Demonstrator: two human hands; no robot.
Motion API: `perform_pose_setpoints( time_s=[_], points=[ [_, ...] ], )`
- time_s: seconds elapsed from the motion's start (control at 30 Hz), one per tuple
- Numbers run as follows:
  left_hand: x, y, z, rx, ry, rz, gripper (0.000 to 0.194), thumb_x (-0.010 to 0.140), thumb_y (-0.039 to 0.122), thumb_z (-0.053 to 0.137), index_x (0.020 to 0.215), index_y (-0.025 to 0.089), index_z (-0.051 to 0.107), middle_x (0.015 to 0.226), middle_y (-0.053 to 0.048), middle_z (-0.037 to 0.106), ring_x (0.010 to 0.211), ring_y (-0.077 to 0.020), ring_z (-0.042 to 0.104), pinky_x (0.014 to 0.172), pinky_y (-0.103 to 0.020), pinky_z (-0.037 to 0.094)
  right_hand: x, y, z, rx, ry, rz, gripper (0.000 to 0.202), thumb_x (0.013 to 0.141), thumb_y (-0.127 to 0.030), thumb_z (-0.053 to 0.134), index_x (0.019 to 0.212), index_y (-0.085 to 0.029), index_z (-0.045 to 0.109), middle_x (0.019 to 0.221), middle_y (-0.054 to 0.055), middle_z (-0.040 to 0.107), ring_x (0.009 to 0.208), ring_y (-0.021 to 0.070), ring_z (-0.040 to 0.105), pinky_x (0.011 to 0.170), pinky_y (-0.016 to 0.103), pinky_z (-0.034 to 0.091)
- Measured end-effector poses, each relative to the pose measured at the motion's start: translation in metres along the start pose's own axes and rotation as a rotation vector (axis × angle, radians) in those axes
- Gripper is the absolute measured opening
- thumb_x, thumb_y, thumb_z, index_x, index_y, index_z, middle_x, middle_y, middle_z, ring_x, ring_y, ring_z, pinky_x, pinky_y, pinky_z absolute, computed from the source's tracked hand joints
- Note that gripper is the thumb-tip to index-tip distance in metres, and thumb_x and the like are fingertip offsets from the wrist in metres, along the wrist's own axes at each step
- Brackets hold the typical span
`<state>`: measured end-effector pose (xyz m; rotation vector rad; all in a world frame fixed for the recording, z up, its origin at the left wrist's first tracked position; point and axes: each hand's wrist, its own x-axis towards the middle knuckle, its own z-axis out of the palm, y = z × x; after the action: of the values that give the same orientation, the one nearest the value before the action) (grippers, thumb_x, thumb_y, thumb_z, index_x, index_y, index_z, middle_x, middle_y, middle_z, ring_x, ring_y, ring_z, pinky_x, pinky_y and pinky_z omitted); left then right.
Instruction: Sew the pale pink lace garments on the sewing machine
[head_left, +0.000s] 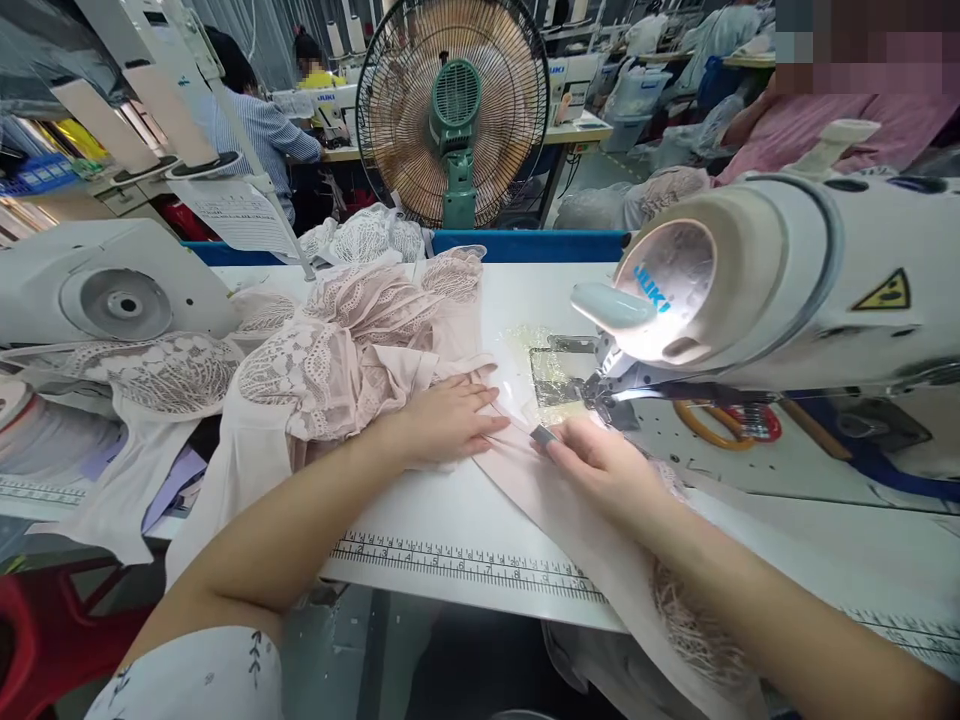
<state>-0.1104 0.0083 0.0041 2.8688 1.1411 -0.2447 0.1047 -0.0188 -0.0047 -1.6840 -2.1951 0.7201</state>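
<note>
My left hand (450, 418) lies palm down with its fingers spread on pale pink fabric, at the right edge of a heap of lace garments (367, 310). To the right, my right hand (592, 460) is closed, its thumb and index finger pinching a small dark grey piece (542, 436) at the fabric's edge. From there a pink fabric strip (555, 510) with lace runs down over the table's front edge, under my right forearm. The needle area of the sewing machine (712, 270) is just beyond my right hand, its lamp lit.
Behind the white table (450, 540), with its printed ruler, stands a large fan (454, 110). A second machine head (120, 280) and thread cones (169, 110) are at the left. A red stool (45, 630) is lower left. Other people sit farther back.
</note>
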Motion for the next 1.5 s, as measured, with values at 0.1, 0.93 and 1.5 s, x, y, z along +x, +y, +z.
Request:
perform_pose_setpoints(
  time_s=[0.1,0.93,1.5],
  points=[
    [0.000,0.003,-0.001,-0.014,-0.029,-0.030,0.042,0.091,0.041,0.040,0.131,0.029,0.044,0.145,-0.007,0.034,0.133,-0.0218,0.031,0.109,-0.040,0.018,0.019,-0.011,-0.002,-0.200,0.024,-0.095,0.016,0.081,-0.024,0.043,0.065,-0.022,0.042,0.069,0.002,0.055,0.065,0.0152,0.053,0.056,0.024,0.038],
    [0.001,0.004,0.001,-0.085,0.000,-0.063,0.034,0.087,0.040,0.048,0.118,0.028,0.058,0.144,-0.008,0.036,0.135,-0.0256,0.027,0.110,-0.044,0.017,0.039,-0.029,0.014,-0.555,-0.025,-0.223,0.025,0.083,-0.022,0.041,0.077,-0.017,0.065,0.070,0.005,0.053,0.053,0.0128,0.044,0.046,0.025,0.023],
    [0.001,0.007,-0.005,-0.073,-0.059,-0.081,0.039,0.091,0.041,0.041,0.129,0.037,0.047,0.145,-0.007,0.034,0.135,-0.0280,0.026,0.108,-0.047,0.019,0.019,-0.018,0.004,-0.630,-0.057,-0.192,0.028,0.083,-0.015,0.037,0.077,-0.017,0.064,0.067,0.005,0.050,0.054,0.0131,0.044,0.044,0.024,0.022]
  ],
)
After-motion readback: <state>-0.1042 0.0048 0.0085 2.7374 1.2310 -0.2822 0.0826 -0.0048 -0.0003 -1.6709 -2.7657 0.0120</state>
